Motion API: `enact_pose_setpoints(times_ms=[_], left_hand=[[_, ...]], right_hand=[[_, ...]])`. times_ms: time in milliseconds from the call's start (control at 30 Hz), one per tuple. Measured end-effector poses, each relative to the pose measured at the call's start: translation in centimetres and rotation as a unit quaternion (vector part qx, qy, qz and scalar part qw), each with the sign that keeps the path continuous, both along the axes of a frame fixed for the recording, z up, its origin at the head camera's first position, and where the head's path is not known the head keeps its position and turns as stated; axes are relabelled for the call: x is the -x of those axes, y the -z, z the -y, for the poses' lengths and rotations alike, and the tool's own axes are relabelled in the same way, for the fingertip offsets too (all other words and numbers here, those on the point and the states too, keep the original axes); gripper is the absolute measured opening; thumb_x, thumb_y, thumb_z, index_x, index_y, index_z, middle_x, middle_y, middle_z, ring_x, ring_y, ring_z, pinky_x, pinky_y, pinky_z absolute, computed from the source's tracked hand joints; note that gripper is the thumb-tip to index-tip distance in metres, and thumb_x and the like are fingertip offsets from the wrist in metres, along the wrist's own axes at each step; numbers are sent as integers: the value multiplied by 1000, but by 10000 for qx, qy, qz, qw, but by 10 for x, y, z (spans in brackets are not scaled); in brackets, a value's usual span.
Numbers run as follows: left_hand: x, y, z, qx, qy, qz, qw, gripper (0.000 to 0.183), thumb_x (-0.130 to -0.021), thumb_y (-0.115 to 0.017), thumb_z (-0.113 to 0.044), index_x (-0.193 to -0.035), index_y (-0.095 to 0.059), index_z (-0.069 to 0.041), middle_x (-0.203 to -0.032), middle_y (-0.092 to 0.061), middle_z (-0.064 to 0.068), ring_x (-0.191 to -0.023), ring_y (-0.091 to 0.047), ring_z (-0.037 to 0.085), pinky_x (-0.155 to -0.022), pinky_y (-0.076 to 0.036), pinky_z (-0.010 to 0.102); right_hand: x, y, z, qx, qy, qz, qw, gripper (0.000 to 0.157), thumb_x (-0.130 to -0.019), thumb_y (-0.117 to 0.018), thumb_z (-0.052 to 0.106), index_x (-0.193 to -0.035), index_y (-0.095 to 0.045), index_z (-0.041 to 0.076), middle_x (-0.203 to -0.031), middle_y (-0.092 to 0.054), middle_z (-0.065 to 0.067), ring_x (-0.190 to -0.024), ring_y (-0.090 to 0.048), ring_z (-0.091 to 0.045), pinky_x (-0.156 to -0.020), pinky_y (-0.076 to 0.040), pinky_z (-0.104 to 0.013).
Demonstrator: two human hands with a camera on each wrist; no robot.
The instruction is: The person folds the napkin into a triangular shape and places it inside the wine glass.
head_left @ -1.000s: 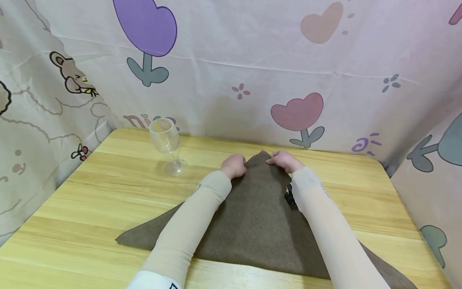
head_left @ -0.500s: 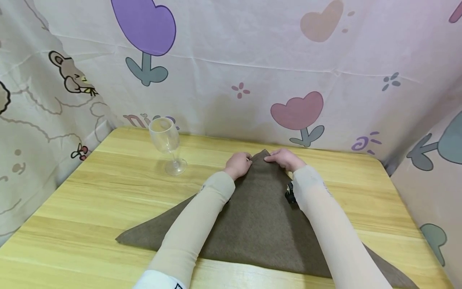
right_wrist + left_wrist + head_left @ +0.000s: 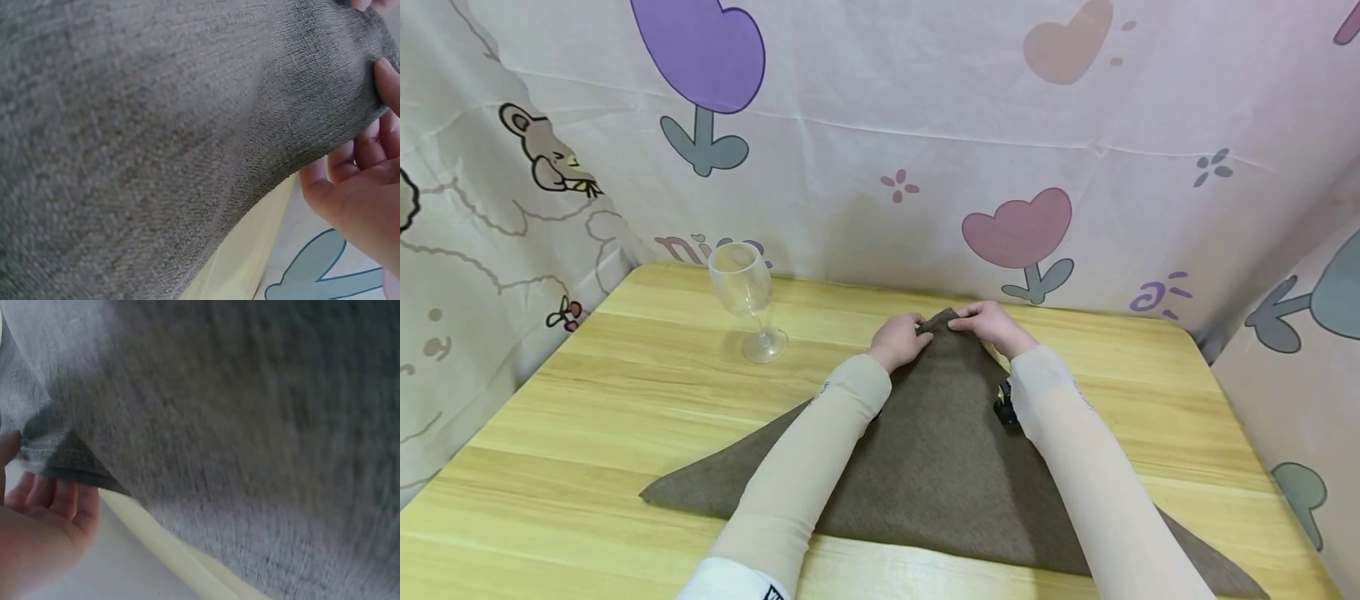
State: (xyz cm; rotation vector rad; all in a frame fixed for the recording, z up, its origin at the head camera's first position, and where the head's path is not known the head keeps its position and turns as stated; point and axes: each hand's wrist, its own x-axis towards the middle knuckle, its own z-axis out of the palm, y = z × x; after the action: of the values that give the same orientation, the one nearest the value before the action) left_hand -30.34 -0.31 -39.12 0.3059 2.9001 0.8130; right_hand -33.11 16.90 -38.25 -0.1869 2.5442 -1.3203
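Head view: one brown cloth (image 3: 940,475) lies in a broad triangle on one wooden table (image 3: 587,417), its long edge toward the person and its peak toward the far side. Two hands in two pale sleeves (image 3: 808,475) reach over it and meet near that peak, the left hand (image 3: 898,340) on one slanting edge, the right hand (image 3: 994,327) on the other; the tip of the cloth pokes up between them, just beyond the fingers. One clear stemmed glass (image 3: 742,287) stands upright to the left, apart from the cloth. One black device (image 3: 1006,408) shows at the right wrist. Behind hangs a pale printed curtain (image 3: 850,100). Left wrist view: cloth fills most of the frame; the left thumb is above its edge and four fingers, close together, are below, pinching it. Right wrist view: the right thumb presses the cloth's face while curved fingers sit behind the edge, pinching it between them; another fingertip touches the cloth at the top corner.
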Motion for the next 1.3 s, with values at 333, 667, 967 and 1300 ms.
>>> enact_pose_setpoints(times_ms=[333,667,967,1300], left_hand=[[1,-2,-3,18,-45,145,9999,25,-98,-48,-26,-94,-68,-12,-94,-67,4,-85,-61,18,-72,-48,31],[1,-3,-2,-539,128,493,9973,33,-98,-40,-20,-69,-50,-10,-67,-48,3,-65,-48,17,-62,-38,24],[1,2,-3,794,-265,5,9965,25,-93,-52,-21,-115,-62,-14,-112,-64,6,-103,-60,24,-82,-49,37],[4,6,-12,2074,299,-474,9767,15,-95,-50,-13,-94,-65,-15,-101,-68,5,-92,-64,22,-79,-51,38]], right_hand=[[0,1,0,214,-317,351,9987,16,-95,-53,15,-91,-57,0,-83,-53,-4,-77,-47,-16,-70,-40,-29],[1,5,3,-86,-59,-825,9965,23,-88,-61,8,-107,-65,-5,-112,-63,-21,-97,-56,-24,-82,-44,-28],[0,13,8,-1210,-266,-1967,9726,10,-81,-58,0,-86,-67,0,-85,-65,-14,-77,-56,-24,-69,-45,-32],[0,19,11,-1963,-553,-2048,9573,8,-78,-55,-3,-80,-61,3,-76,-57,-9,-70,-48,-22,-68,-40,-34]])
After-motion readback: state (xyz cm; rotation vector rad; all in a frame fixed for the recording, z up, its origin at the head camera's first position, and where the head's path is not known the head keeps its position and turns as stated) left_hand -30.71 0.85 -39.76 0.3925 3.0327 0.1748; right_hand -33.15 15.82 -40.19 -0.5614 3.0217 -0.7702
